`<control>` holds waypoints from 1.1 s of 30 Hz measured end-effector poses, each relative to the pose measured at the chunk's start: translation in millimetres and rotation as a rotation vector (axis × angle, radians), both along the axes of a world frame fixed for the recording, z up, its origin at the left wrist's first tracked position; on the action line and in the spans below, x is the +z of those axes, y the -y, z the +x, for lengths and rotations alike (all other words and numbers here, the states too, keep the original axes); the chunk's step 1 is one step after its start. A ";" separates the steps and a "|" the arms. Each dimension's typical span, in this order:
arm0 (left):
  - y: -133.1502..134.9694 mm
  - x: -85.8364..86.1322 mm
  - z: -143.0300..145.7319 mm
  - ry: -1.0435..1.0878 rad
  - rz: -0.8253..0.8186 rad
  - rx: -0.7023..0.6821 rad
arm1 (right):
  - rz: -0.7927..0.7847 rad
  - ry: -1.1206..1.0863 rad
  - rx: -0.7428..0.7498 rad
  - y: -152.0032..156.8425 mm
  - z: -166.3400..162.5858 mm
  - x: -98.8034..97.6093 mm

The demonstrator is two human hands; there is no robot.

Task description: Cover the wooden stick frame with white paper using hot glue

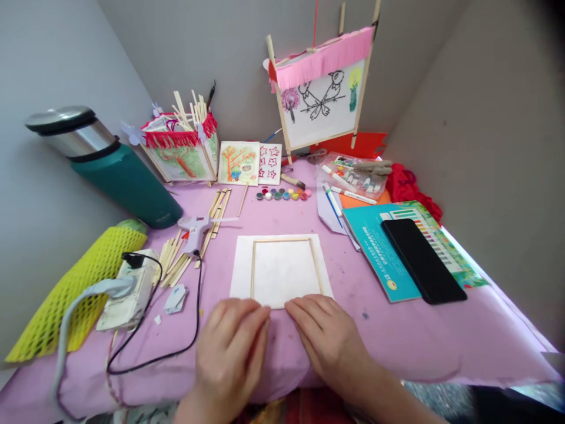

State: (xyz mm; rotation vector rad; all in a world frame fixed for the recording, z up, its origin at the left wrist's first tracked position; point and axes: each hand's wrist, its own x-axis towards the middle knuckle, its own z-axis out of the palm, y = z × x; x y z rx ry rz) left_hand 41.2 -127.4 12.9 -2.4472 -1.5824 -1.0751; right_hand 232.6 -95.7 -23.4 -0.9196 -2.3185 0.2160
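A sheet of white paper [286,271] lies in front of me on the purple tablecloth, with a square of thin wooden sticks on it. The top stick [282,239], left stick [253,268] and right stick [317,268] show well; the bottom one [277,307] is mostly covered by my hands. My left hand [232,350] is closed at the lower left corner, fingers bent over the bottom stick. At the lower right, my right hand [331,335] has its fingers pressed together on the same stick. A small gap separates the fingertips.
Left of the paper are a glue gun [194,232], loose sticks [174,259], a power strip [128,291] with cables and a teal bottle [128,176]. A phone [424,259] rests on a booklet [375,253] to the right. Paints [285,194] and a paper lantern [324,88] are behind.
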 end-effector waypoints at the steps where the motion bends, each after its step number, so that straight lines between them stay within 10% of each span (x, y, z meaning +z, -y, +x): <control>1: 7.8 -4.6 0.7 -0.016 0.006 -0.052 | 0.002 -0.002 -0.002 -0.3 -0.1 -0.5; 9: 22.0 -41.1 10.5 -0.189 -0.033 -0.087 | -0.002 0.032 0.006 -0.9 -0.3 -1.2; 33: 3.4 -41.8 8.6 -0.218 -0.139 0.046 | -0.102 0.038 -0.069 -2.1 -7.4 7.3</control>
